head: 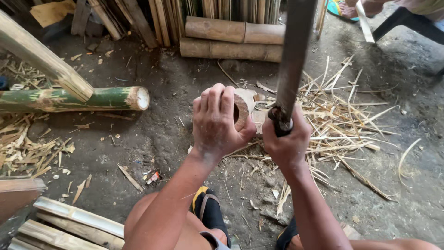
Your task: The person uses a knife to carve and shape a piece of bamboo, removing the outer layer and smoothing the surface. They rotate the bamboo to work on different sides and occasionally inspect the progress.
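Bamboo section, short, hollow end up, standing on dirt floor amid splinters; left hand clasped round it. Right hand clenched on raised long blade. Step, judged: splitting. Next stroke calls for edge centred on rim, fingers clear.

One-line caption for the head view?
Left hand grips an upright bamboo section; right hand holds a long blade beside it.
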